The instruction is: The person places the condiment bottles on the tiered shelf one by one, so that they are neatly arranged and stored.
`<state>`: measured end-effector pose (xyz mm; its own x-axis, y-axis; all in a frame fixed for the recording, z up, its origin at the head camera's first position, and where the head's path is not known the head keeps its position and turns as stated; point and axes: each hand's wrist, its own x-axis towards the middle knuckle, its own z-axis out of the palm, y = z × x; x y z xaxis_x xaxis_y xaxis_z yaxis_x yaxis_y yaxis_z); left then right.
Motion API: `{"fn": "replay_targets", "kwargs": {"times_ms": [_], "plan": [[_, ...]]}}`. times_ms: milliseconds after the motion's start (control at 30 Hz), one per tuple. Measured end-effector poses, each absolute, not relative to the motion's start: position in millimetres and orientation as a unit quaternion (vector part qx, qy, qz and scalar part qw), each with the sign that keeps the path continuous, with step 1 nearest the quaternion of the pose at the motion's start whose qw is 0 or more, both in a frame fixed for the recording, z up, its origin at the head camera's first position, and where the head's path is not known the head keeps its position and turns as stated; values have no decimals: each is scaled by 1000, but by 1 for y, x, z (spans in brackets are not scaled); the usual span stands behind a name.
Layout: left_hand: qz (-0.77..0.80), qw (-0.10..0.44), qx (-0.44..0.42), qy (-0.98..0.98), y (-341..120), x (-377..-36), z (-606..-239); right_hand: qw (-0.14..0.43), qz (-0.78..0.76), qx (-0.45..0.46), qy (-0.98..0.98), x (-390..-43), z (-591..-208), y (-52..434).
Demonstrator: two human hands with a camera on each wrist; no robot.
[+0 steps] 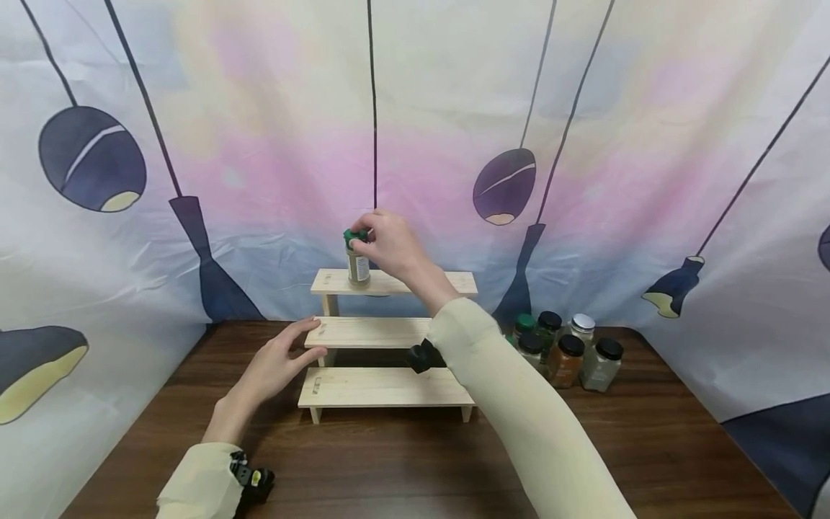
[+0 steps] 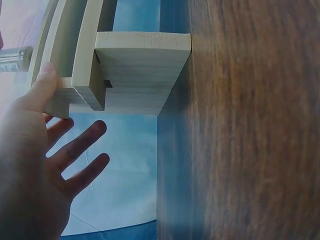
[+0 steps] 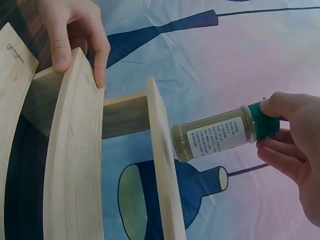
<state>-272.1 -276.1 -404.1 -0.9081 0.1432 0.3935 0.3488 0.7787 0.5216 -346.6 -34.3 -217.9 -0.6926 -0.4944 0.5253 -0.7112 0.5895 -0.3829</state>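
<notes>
My right hand (image 1: 392,245) pinches the green cap of a spice jar (image 1: 359,269) between thumb and fingers. The jar stands upright at the left part of the top board (image 1: 428,282) of a three-step wooden rack (image 1: 382,389). In the right wrist view the label of the jar (image 3: 217,136) shows, and its base is very close to the board; whether they touch I cannot tell. My left hand (image 1: 269,371) grips the left end of the middle board, thumb on one face and a finger on the other, while the other fingers (image 2: 82,145) spread loose in the left wrist view.
Several spice jars (image 1: 565,360) with black, green and white caps cluster on the dark wood table (image 1: 415,468), right of the rack. A printed cloth (image 1: 272,144) hangs behind and around the table. My right forearm crosses in front of the rack's right side.
</notes>
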Motion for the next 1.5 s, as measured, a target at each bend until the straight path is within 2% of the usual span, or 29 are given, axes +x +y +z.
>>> {"fn": "replay_targets", "kwargs": {"times_ms": [233, 833, 1100, 1500], "plan": [[-308, 165, -141, -926, -271, -274, -405, 183, 254, 348, -884, -350, -221, -40], [-301, 172, -139, -928, -272, -275, -405, 144, 309, 344, -875, -351, -225, -37], [-302, 173, -142, -927, -273, -275, -405, 193, 354, 330, -854, -354, -237, -15], [-304, 176, -142, -926, -276, -274, -405, 218, 349, 322, -853, -345, -243, 7]]}}
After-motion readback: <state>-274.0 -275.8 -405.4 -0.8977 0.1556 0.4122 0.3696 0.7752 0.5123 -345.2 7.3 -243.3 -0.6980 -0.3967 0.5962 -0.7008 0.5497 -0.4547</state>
